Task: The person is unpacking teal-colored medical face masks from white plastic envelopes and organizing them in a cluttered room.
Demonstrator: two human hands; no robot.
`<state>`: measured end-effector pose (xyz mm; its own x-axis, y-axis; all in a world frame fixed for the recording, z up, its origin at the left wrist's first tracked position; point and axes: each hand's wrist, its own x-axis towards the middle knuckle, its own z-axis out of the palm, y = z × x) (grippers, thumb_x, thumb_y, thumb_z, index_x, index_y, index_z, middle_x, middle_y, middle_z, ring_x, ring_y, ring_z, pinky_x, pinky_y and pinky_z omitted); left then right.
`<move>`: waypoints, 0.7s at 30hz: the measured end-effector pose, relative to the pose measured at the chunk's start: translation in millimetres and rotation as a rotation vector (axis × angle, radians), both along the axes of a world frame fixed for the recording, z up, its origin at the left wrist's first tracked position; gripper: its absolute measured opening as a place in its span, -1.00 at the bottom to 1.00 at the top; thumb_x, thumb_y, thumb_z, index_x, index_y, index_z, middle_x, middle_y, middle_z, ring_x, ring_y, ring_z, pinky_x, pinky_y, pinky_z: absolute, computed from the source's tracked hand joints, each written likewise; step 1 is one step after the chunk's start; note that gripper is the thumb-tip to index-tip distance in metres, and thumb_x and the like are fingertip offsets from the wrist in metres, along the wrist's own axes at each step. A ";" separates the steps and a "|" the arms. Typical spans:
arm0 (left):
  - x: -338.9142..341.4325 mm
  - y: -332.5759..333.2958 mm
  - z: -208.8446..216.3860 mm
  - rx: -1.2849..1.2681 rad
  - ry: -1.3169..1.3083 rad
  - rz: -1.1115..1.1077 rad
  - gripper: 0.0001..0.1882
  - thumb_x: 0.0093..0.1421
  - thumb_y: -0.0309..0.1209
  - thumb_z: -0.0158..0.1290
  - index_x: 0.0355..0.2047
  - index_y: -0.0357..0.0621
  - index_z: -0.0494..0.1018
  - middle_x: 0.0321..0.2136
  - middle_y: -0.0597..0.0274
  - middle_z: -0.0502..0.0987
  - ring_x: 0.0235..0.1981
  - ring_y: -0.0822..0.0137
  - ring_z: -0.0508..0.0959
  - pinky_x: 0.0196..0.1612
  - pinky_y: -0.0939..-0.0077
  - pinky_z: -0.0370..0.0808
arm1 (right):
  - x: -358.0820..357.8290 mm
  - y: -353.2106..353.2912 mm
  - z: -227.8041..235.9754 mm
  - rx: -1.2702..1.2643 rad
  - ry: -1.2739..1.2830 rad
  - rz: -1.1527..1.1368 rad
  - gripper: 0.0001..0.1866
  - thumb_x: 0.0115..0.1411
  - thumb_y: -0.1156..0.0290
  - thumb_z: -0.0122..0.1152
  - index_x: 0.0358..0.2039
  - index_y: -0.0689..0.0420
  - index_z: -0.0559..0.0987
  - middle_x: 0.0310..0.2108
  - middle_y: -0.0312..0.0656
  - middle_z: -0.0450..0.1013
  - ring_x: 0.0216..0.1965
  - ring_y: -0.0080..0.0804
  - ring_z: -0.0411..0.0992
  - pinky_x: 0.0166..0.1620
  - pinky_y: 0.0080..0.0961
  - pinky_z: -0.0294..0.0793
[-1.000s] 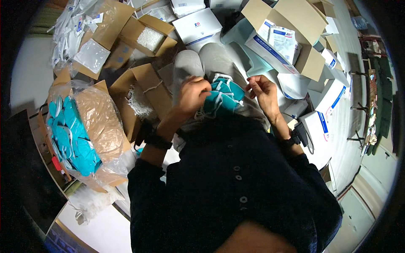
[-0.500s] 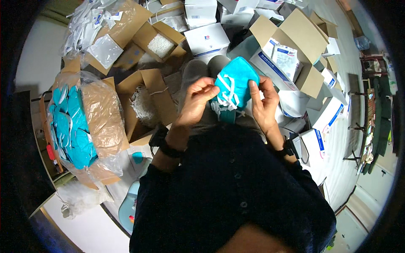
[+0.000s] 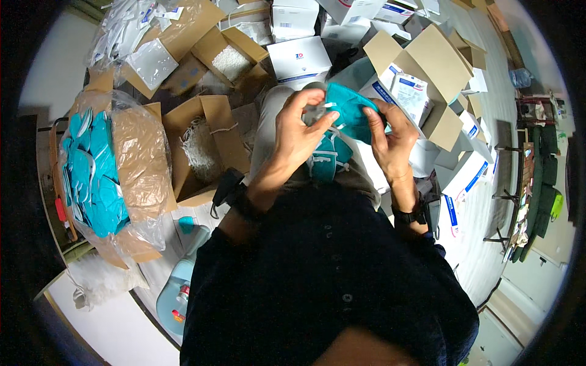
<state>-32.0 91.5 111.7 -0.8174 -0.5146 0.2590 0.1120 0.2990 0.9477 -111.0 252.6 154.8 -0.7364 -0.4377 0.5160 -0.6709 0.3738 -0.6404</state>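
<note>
Above my lap I hold a teal face mask (image 3: pixel 352 114) between both hands, tilted with its white straps bunched at the left. My left hand (image 3: pixel 297 127) pinches the left side and the straps between thumb and fingers. My right hand (image 3: pixel 390 135) grips the right edge, its thumb on the near face and the fingers behind. Below, another teal mask (image 3: pixel 329 157) with white straps lies on my lap. To the left, many teal masks (image 3: pixel 91 174) fill a plastic-lined carton.
An open carton with white straps (image 3: pixel 200 149) stands left of my knees, and one with white pieces (image 3: pixel 231 63) lies beyond it. At right, an open box holds white packets (image 3: pixel 410 91). A closed white box (image 3: pixel 300 59) sits ahead. A pale blue stool (image 3: pixel 175 296) is at lower left.
The held mask has tipped and turned, its edge now toward me and its straps shifted left. Both hands have risen slightly, and more of the masks on my lap shows.
</note>
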 end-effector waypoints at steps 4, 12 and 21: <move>-1.8 -1.1 -12.2 -0.016 -0.080 0.007 -0.83 -0.01 -0.47 0.28 -0.41 -0.20 0.54 -0.53 0.23 0.58 -0.48 0.41 0.55 -0.40 0.50 0.44 | -0.1 -2.3 2.3 -0.050 -0.172 -0.041 -0.84 0.14 0.45 0.27 -0.31 0.28 0.60 -0.46 -0.10 0.54 -0.48 -0.43 0.45 -0.35 -0.55 0.44; 2.3 -4.2 -14.4 0.321 -0.255 -0.444 -0.83 0.09 -0.44 0.25 -0.34 -0.25 0.57 -0.53 0.40 0.54 -0.55 0.63 0.39 -0.47 0.71 0.34 | -22.9 1.7 -11.0 -0.221 -0.452 -0.107 -0.81 0.17 0.43 0.26 -0.32 0.32 0.60 -0.52 -0.30 0.50 -0.47 -0.65 0.34 -0.38 -0.68 0.34; -1.6 16.7 -18.5 0.247 -0.406 -0.406 -0.77 0.04 -0.38 0.30 -0.34 -0.23 0.55 -0.63 0.49 0.44 -0.61 0.67 0.32 -0.55 0.72 0.25 | -35.4 2.0 -21.8 -0.333 -0.621 -0.053 -0.84 0.16 0.46 0.27 -0.32 0.32 0.60 -0.49 -0.32 0.52 -0.48 -0.69 0.35 -0.40 -0.72 0.34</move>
<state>-33.6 108.2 93.1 -0.9685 -0.1477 -0.2003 -0.2129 0.0753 0.9742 -146.4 254.6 133.0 -0.9541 -0.2846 0.0936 -0.1305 0.1135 -0.9849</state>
